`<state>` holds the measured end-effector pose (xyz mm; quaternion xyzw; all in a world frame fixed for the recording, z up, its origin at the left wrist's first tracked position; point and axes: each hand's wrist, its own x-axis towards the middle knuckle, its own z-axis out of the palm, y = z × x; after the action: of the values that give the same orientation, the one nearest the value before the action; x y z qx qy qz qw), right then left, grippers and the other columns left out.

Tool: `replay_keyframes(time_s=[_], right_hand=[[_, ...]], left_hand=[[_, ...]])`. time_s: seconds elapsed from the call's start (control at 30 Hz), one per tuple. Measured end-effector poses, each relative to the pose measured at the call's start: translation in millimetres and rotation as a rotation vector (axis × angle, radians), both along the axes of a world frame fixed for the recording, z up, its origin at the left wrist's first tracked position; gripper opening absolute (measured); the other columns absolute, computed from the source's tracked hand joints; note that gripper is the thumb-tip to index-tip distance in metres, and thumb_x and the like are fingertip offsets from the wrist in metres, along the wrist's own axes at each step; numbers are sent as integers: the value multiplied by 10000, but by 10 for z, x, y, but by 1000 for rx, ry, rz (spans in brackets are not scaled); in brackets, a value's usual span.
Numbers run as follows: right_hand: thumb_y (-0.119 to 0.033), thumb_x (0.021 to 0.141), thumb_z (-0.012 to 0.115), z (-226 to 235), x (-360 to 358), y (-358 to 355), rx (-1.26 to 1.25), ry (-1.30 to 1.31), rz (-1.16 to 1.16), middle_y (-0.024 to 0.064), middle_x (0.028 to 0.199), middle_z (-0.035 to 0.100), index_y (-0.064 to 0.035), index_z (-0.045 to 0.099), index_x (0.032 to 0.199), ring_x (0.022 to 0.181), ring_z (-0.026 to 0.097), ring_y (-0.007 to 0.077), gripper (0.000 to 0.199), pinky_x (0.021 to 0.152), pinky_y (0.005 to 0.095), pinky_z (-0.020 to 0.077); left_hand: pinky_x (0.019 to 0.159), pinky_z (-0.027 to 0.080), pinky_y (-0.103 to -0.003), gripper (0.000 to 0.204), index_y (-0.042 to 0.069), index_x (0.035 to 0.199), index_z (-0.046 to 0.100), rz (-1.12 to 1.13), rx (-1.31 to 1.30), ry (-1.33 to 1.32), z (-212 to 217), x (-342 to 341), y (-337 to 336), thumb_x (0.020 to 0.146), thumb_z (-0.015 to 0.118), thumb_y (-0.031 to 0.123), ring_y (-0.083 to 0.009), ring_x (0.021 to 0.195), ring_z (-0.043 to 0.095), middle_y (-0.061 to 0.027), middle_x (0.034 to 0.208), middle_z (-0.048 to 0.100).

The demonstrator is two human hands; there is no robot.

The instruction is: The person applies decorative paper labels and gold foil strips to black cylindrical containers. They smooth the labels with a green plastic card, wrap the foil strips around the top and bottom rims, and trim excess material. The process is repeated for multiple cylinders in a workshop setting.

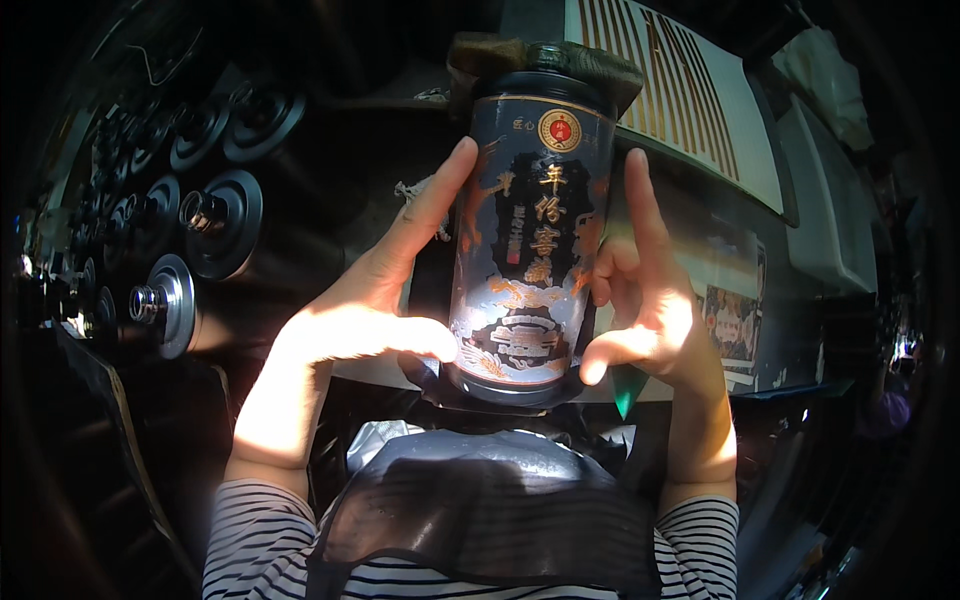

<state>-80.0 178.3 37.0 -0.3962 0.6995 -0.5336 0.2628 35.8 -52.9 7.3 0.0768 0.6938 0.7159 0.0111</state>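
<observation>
A dark cylindrical bottle [470,385] lies before me, its short clear neck at the far end. Around its body runs a black, grey and gold printed label [540,215] with a red round emblem. My left hand [370,290] is along the bottle's left side, fingers stretched, the thumb at the label's lower left edge. On the other side my right hand [650,310] has its index finger extended, the other fingers partly curled, and its thumb beside the bottle's lower right. Neither hand wraps round the bottle.
The bottle's neck end rests at a worn wooden block [485,52]. Several black bottles [230,220] with clear necks stand at the left. At the upper right is a white sheet with gold strips [665,75], beside a white bin [825,200]. A green pointed piece [625,392] lies below my right hand.
</observation>
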Motion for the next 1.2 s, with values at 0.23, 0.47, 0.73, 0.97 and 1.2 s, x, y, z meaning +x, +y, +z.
replay_keyframes(time_s=[0.23,0.47,0.73,0.97,1.2], right_hand=[[-250,498,825,-38,-29,-40,32,4,-4,-2,631,414,-267,136,1459,573,418,110,1182,543,246,360],[-276,438,846,9,-44,-60,82,92,-21,7,636,457,-248,118,1463,596,468,103,1257,568,221,386],[-265,407,871,51,-97,-43,99,73,18,24,706,535,-177,43,1461,592,489,95,1343,529,207,364],[-613,752,616,137,-273,-26,-264,-342,-87,-59,523,430,18,202,1401,416,374,12,995,401,133,276],[-354,919,482,-176,-580,449,-228,-625,-642,34,835,554,-12,462,1202,726,538,66,445,613,192,462]], left_hand=[[1108,126,-470,1278,229,1456,-8,-30,-129,98,-65,-16,39,525,863,314,-291,1393,60,-138,1513,32],[1114,114,-452,1247,207,1457,-19,-29,-36,46,-36,-28,41,552,834,302,-285,1395,60,-133,1514,40],[1112,111,-462,1268,215,1456,-25,-10,-143,16,46,-22,6,538,846,296,-315,1389,60,-140,1511,35],[1108,70,-492,1330,189,1450,-58,52,-424,81,169,-153,-68,501,842,433,-374,1380,-34,-220,1491,-40],[1076,141,-564,1280,6,1424,-21,54,-1016,-24,207,275,218,569,793,500,-487,1313,145,-309,1403,160]])
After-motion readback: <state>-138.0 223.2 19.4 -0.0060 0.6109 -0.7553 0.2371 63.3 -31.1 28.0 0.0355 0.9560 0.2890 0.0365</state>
